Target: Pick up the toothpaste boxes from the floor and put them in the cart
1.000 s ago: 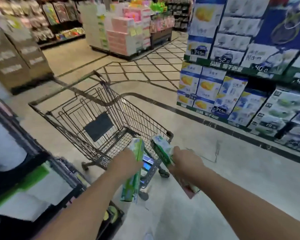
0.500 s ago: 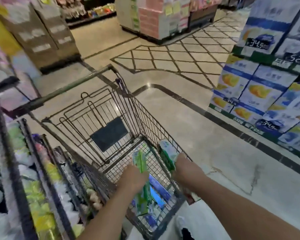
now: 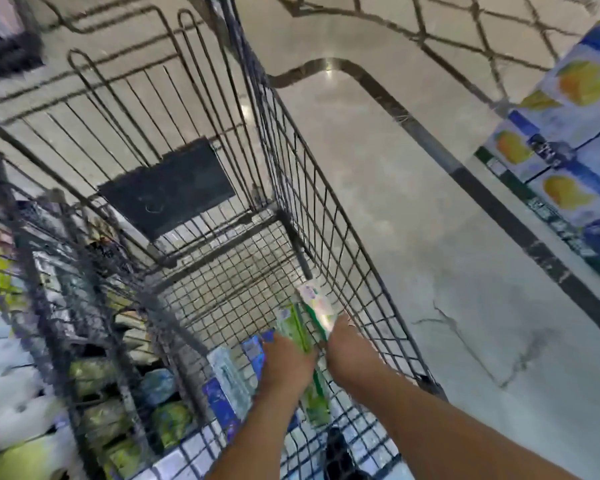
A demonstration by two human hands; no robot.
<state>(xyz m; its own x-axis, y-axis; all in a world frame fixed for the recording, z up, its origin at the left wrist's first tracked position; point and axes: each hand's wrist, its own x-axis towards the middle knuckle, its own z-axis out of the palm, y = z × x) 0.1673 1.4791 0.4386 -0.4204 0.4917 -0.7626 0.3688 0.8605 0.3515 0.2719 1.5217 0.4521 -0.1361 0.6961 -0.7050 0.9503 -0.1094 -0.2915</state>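
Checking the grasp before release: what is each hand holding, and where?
Left hand grips a green toothpaste box mid-length; right hand grips a white-green box near its lower end.

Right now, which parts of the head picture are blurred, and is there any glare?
Head view: the shelves on the left are smeared by motion, the cart wires bow from the wide lens, a bright glare spot sits on the floor; both hands stay fairly sharp.

green boxes (image 3: 293, 329), blk cart (image 3: 291, 174)

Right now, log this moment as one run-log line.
left hand: grips green box | right hand: grips white-green box | both boxes inside cart, not released | blue boxes on cart floor
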